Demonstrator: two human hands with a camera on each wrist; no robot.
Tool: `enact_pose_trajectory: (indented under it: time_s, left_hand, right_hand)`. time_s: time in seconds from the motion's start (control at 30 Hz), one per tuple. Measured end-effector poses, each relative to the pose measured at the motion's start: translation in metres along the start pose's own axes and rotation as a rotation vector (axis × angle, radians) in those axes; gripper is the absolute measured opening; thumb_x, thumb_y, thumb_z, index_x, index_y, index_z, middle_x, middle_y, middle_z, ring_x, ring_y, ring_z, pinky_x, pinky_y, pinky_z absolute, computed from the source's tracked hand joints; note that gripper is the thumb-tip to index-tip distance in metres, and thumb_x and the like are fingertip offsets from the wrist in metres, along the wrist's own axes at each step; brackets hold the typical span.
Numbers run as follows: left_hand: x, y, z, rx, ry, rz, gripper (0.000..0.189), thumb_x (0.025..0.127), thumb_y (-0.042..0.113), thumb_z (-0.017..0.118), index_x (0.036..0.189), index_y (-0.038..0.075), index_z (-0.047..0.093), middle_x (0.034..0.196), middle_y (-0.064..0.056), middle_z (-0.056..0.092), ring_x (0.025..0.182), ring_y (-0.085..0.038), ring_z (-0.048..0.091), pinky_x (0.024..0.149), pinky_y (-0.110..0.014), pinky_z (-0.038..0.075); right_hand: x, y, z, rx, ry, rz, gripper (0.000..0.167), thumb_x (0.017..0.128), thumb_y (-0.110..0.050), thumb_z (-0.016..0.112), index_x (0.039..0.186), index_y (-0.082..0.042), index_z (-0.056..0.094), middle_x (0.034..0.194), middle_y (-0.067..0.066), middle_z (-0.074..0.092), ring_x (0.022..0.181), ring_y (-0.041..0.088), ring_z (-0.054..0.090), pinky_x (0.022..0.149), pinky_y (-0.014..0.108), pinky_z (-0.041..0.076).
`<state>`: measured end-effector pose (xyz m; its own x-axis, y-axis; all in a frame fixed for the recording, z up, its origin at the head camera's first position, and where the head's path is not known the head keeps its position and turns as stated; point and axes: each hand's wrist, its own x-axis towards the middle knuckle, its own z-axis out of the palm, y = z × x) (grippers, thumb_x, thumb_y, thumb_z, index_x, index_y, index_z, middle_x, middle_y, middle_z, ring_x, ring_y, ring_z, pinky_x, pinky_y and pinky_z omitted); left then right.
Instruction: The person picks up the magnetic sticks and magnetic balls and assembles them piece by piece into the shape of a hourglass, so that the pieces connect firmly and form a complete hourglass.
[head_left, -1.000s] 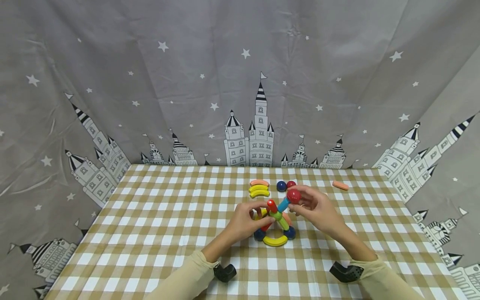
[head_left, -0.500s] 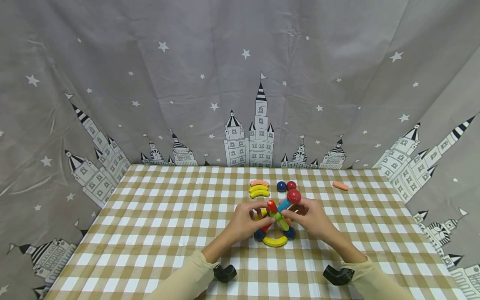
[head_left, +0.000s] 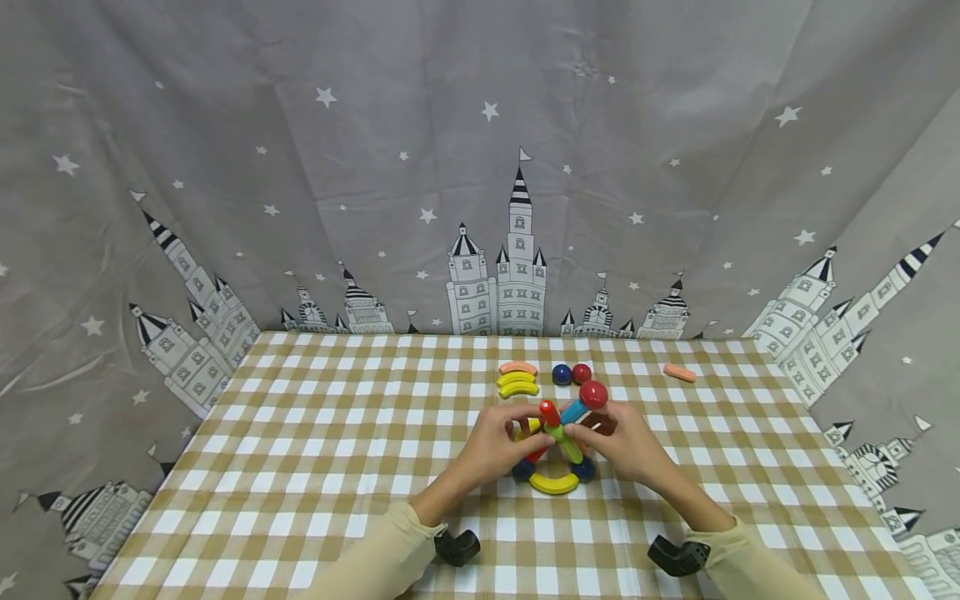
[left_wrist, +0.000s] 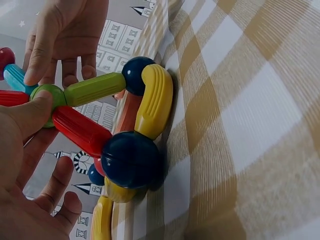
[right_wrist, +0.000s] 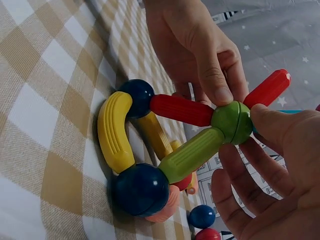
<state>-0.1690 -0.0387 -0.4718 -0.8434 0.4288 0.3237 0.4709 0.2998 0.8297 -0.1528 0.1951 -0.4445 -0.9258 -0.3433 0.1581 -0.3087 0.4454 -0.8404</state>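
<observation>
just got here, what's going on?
A person's two hands are on a toy frame of rods and balls. The left hand pinches the green ball; the right hand pinches the blue rod where it meets that ball. A red ball caps the blue rod; the jutting red rod ends bare. Loose curved pieces, two loose balls and an orange stick lie behind on the checked cloth.
</observation>
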Motion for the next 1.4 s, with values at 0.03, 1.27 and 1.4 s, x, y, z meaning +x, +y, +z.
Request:
enact_pose_trajectory:
  time_s: [0.03, 1.27, 1.4]
  left_hand:
    - [0.0, 0.0, 0.001, 0.0, 0.0, -0.002, 0.026, 0.09, 0.019, 0.082, 0.115, 0.015, 0.077, 0.105, 0.009, 0.075, 0.08, -0.02, 0.063, 0.065, -0.024, 0.047]
    - [0.014, 0.004, 0.03, -0.064, -0.033, 0.046, 0.026, 0.091, 0.02, 0.081, 0.115, 0.011, 0.077, 0.098, 0.001, 0.075, 0.076, -0.018, 0.062, 0.064, -0.023, 0.046]
    - [0.015, 0.005, 0.033, -0.077, -0.021, 0.065, 0.025, 0.091, 0.019, 0.081, 0.113, 0.011, 0.077, 0.097, 0.0, 0.076, 0.075, -0.021, 0.062, 0.064, -0.027, 0.048]
  right_hand:
    - [0.0, 0.001, 0.0, 0.004, 0.002, -0.008, 0.018, 0.095, -0.018, 0.076, 0.108, -0.007, 0.071, 0.089, 0.005, 0.07, 0.075, 0.03, 0.067, 0.068, 0.027, 0.057]
    - [-0.02, 0.014, -0.014, 0.0, 0.095, -0.018, 0.028, 0.093, -0.013, 0.077, 0.116, 0.0, 0.068, 0.092, 0.004, 0.072, 0.072, 0.016, 0.066, 0.067, 0.027, 0.057]
    - [-0.021, 0.017, -0.016, -0.006, 0.101, -0.05, 0.028, 0.093, -0.009, 0.076, 0.118, 0.002, 0.068, 0.094, 0.005, 0.073, 0.071, 0.015, 0.066, 0.064, 0.027, 0.056]
